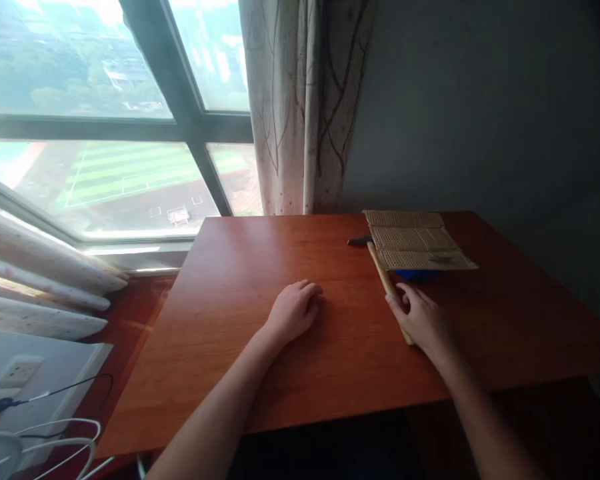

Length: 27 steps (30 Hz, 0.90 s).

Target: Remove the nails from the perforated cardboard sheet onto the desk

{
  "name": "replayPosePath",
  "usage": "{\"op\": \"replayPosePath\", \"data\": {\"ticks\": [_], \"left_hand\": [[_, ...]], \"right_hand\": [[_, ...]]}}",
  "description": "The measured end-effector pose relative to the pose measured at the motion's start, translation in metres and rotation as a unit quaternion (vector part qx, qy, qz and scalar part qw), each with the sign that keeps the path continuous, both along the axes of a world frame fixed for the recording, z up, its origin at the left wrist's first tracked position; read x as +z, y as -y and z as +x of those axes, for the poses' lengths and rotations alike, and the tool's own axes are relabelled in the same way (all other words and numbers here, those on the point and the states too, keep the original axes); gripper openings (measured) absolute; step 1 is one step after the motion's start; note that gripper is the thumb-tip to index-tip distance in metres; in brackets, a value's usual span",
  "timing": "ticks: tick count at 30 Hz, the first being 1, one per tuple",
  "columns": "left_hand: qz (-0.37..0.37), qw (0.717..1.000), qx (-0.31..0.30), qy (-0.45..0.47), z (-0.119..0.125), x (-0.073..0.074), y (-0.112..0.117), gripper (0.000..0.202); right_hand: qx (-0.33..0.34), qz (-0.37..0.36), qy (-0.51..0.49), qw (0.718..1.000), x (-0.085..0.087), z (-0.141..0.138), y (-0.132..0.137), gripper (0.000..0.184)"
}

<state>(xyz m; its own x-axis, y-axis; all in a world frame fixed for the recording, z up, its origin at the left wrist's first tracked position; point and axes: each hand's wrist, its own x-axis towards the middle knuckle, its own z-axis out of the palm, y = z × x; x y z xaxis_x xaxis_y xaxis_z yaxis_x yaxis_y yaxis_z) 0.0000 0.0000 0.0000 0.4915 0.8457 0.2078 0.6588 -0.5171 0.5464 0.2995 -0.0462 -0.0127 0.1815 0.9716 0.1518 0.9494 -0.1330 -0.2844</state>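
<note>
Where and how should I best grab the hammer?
Probably the near half of its wooden handle, from the right with your right hand: the handle slants toward you, and the head lies at the far end by the cardboard.

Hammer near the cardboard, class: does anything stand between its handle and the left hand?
Nothing visible: only tabletop lies between the left hand and the hammer's handle. The right hand is at the handle's lower part; the cardboard lies farther back.

The cardboard sheet [413, 238] hides most of the blue object [414, 275]. The dark items [440, 259] on the sheet are too small to identify. The right hand [424, 320] obscures part of the hammer handle [382, 272]. The picture's edge truncates the white cables [83, 439].
</note>
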Motion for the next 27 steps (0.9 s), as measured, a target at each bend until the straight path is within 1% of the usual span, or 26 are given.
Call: {"op": "replayPosePath", "data": {"ticks": [13,27], "left_hand": [[0.007,1.000,-0.001,-0.008,0.0005,-0.0009,-0.0001,0.025],[0.006,1.000,-0.005,-0.012,-0.0001,-0.0005,-0.0001,0.026]], "right_hand": [[-0.003,-0.028,0.033,0.999,0.0069,-0.0059,0.0009,0.048],[-0.012,-0.060,0.043,0.997,0.0085,-0.0105,-0.0051,0.053]]}}
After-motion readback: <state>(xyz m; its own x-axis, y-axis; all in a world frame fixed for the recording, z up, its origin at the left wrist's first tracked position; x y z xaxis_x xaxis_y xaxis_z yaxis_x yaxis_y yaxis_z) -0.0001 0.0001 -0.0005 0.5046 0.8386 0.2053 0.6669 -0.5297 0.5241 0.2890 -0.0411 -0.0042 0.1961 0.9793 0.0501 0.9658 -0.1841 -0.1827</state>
